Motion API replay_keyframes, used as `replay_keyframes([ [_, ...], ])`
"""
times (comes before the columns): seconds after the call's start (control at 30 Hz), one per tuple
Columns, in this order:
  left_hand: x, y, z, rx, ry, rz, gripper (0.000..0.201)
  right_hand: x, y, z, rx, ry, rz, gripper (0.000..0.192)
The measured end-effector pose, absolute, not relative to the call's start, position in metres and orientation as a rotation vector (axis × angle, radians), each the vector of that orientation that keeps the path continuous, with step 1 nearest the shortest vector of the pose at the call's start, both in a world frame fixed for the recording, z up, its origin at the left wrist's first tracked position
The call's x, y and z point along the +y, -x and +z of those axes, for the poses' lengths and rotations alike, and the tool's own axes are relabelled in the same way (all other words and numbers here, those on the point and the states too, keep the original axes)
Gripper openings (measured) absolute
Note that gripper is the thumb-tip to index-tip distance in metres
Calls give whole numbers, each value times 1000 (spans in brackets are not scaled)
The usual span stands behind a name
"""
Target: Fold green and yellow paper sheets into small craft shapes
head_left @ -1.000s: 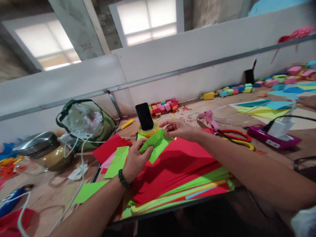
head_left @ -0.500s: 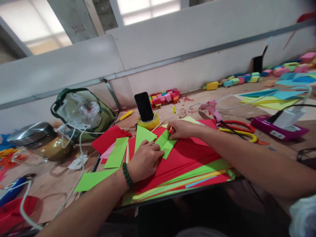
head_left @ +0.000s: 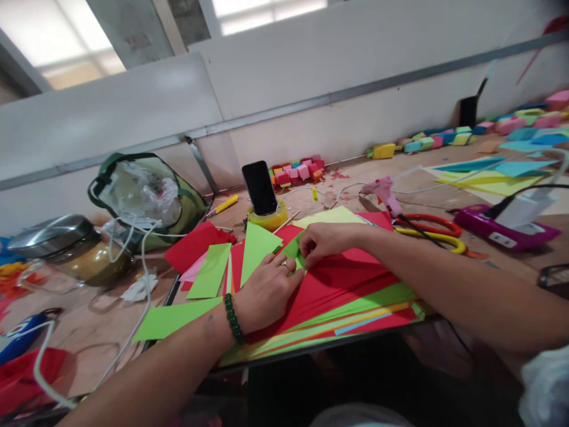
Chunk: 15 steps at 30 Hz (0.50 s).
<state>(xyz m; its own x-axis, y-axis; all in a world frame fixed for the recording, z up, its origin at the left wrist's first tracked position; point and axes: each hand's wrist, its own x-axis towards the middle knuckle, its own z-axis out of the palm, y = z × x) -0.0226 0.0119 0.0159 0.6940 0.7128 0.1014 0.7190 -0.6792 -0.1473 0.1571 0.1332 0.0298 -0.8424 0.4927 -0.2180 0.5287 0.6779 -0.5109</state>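
Observation:
A small folded piece of green paper [head_left: 292, 247] lies on the stack of red paper [head_left: 347, 279], mostly covered by my fingers. My left hand [head_left: 271, 290], with a ring and a green bead bracelet, holds its near left side down, thumb and fingers close together. The fingers of my right hand [head_left: 326, 242] are curled in a pinch on its right edge. Just left of the piece stand out a green paper triangle [head_left: 258, 246] and a green paper rectangle [head_left: 210, 271]. Another green strip [head_left: 173, 320] lies under my left forearm.
Behind the paper, a phone [head_left: 260, 187] leans on a yellow tape roll [head_left: 267, 220]. To the right are a pink glue gun [head_left: 383, 193], scissors [head_left: 433, 231] and a purple power strip [head_left: 502, 228]. A glass jug [head_left: 84, 255], a bag [head_left: 186, 201] and white cables occupy the left.
My right hand has moved down and towards my left hand, folding the green paper's right part over. My left thumb has shifted right, and less of the paper shows.

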Motion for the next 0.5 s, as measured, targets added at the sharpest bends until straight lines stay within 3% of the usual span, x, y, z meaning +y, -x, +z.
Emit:
replay_keyframes([
  [0.5,17,27,12,-1159,3011,-276,38,134,-148,32,2667,-1055,-721,37],
])
